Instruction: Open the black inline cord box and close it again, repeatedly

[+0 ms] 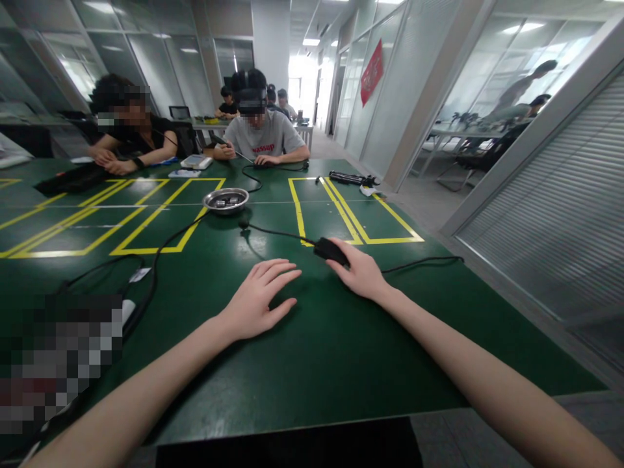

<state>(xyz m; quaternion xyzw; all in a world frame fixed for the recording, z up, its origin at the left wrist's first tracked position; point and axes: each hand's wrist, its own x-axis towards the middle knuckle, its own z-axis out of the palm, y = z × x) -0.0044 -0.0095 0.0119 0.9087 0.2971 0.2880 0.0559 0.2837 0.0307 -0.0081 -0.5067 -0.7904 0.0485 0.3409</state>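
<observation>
My right hand (361, 268) is wrapped round a small black corded device (331, 250) at the middle of the table. From its left end a thin black cable (283, 234) runs to a small dark round tip (244, 225), which stands above the tabletop. Another stretch of black cable (419, 263) comes out from behind my right hand toward the right edge; where it joins is hidden. Nothing is in my left hand (266, 296). Its fingers are spread, palm down, just over the green table (312, 364) and apart from the device.
A metal bowl (225, 201) with small metal parts stands farther back. Yellow tape (363, 242) marks rectangles. A black folded tool-like item (353, 178) lies at the far right. A thick cable (155, 260) crosses on the left. Two people sit across, one (266, 133) handling a corded item.
</observation>
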